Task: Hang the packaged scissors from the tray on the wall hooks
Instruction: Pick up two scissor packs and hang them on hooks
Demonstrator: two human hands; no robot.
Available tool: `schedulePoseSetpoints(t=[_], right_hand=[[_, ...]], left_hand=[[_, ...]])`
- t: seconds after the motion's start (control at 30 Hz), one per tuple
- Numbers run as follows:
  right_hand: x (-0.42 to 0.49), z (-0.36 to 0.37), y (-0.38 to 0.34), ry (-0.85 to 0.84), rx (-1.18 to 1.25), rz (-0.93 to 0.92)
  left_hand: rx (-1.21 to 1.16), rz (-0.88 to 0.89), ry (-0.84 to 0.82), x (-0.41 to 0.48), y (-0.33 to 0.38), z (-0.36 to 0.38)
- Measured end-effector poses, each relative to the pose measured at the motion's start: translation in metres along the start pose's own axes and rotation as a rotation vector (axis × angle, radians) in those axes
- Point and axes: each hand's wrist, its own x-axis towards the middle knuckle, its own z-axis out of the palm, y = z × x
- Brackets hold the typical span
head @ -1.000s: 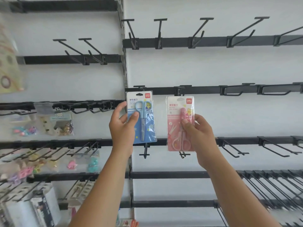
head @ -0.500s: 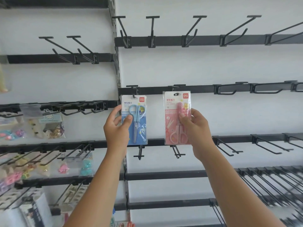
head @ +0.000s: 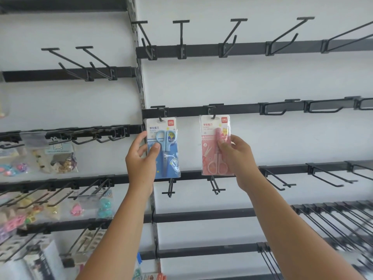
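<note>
While your left hand [head: 141, 158] pinches the blue pack [head: 163, 147] and your right hand [head: 235, 156] the pink pack [head: 215, 145], both at the rail's [head: 191, 112] left end, slide each hole fully onto its hook [head: 213, 116] before letting go.

The wall [head: 262, 81] was plain white, evenly lit, no hard shadows on it. Black horizontal rails [head: 242, 48] ran across it in tiers, split by a slotted vertical upright [head: 139, 63] at about 12 o'clock. Bare black wire hooks [head: 290, 31] jutted from the top rails from 11 through 2 o'clock. At 4 o'clock a dense row of long empty prongs [head: 331, 219] crowded together, blurred at the edge. Over at 8 to 9 o'clock, small clear bags of colourful trinkets [head: 58, 158] hung off the left-hand rails, their contents too small to tell.
</note>
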Motion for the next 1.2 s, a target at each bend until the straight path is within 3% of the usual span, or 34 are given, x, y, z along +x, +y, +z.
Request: schedulePoseSetpoints(t=[0.3, 0.53, 1.2], right_hand=[[-0.015, -0.017, 0.003, 0.086, -0.16, -0.12], [-0.054, -0.009, 0.014, -0.007, -0.21, -0.196], [-0.163, 0.045, 0.16, -0.247, -0.165, 0.307]], left_hand=[[0.201, 0.052, 0.011, -0.013, 0.0, -0.014], [0.323, 0.057, 0.039, -0.054, -0.004, -0.028], [0.414, -0.323, 0.049, -0.179, -0.073, -0.138]])
